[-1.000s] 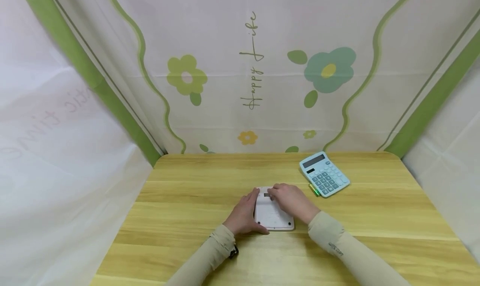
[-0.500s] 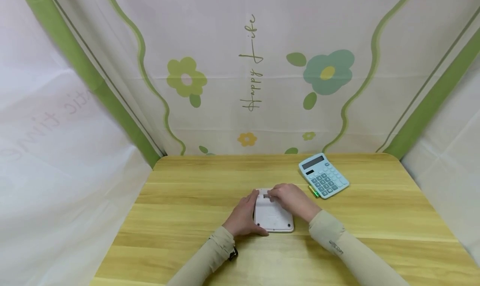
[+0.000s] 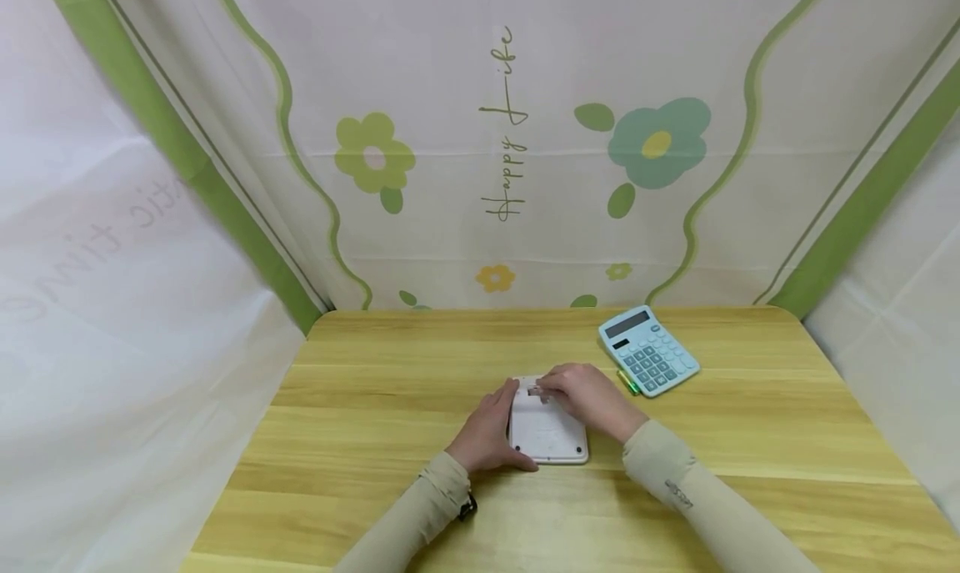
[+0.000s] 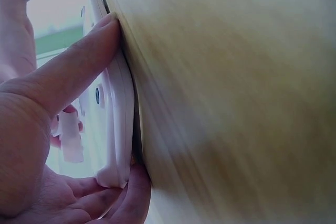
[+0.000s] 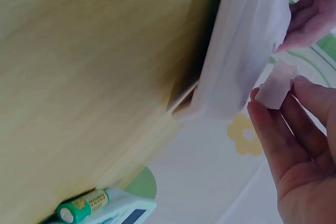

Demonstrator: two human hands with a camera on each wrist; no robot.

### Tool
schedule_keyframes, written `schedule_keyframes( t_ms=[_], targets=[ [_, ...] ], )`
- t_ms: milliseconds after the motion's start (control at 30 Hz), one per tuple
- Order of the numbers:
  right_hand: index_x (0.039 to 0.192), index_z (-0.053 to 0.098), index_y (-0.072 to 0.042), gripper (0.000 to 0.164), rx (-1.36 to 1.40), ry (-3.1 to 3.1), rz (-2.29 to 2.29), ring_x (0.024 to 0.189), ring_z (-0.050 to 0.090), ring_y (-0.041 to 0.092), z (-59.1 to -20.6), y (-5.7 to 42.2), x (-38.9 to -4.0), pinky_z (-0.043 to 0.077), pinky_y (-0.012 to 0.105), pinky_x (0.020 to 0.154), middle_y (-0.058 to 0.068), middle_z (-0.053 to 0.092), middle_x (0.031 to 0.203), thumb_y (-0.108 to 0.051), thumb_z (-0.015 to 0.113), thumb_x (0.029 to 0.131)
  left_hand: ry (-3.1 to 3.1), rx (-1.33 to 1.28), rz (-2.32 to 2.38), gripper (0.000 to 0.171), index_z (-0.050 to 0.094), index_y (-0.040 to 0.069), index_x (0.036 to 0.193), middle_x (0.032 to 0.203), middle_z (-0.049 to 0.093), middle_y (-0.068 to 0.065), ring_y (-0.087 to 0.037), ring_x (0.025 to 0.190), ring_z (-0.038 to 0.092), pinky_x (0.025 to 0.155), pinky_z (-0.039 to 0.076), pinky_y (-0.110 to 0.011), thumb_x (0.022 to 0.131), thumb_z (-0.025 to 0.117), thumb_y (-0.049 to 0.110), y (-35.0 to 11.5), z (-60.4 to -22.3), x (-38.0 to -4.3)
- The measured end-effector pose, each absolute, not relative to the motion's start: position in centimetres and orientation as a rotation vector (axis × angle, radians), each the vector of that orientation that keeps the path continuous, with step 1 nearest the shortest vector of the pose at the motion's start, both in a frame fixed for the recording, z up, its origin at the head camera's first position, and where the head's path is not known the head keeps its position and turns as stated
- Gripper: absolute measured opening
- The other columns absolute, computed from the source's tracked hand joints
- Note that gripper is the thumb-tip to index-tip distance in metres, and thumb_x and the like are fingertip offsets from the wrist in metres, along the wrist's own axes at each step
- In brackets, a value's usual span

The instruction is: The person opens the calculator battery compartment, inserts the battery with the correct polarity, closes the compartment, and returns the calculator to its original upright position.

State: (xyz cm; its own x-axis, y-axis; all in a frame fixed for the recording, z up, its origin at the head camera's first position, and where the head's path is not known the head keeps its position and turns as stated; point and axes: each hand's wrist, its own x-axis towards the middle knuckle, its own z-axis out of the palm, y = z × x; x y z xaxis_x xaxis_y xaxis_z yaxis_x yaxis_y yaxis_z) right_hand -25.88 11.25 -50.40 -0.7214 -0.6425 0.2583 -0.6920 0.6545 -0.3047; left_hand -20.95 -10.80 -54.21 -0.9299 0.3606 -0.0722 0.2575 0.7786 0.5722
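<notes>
A white calculator (image 3: 551, 433) lies back side up on the wooden table, small dark feet at its near corners and an uncovered battery slot (image 3: 533, 392) near its far edge. My left hand (image 3: 483, 435) grips its left side, thumb at the near edge and fingers along the far left corner. Above the slot, my right hand (image 3: 588, 399) pinches a small white battery cover (image 5: 278, 85) between thumb and fingers. From the left wrist view the cover (image 4: 71, 137) is held apart from the calculator's back. The slot's inside is too small to make out.
A light blue calculator (image 3: 649, 350) lies face up at the far right of the wooden table (image 3: 360, 439). Against its left edge rests a green battery (image 5: 84, 207). A white curtain with printed flowers (image 3: 660, 143) hangs behind the table's back edge.
My right hand has lifted slightly at the battery slot and now shows the small cover tilted above it. The left hand and the calculator have stayed in place.
</notes>
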Motion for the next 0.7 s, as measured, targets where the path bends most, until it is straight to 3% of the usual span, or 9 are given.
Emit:
schedule_keyframes(
  t_ms=[700],
  targets=[
    [0.101, 0.083, -0.008, 0.012, 0.918, -2.709, 0.577, 0.086, 0.075, 0.022, -49.9, 17.8, -25.6, 0.061, 0.042, 0.078, 0.002, 0.080, 0.094, -0.004, 0.078, 0.090, 2.797, 0.450, 0.845, 0.136, 0.021, 0.010, 0.165, 0.168, 0.033, -0.010, -0.033, 0.146, 0.043, 0.116, 0.044, -0.048, 0.062, 0.101, 0.045, -10.6, -54.1, -21.0]
  ],
)
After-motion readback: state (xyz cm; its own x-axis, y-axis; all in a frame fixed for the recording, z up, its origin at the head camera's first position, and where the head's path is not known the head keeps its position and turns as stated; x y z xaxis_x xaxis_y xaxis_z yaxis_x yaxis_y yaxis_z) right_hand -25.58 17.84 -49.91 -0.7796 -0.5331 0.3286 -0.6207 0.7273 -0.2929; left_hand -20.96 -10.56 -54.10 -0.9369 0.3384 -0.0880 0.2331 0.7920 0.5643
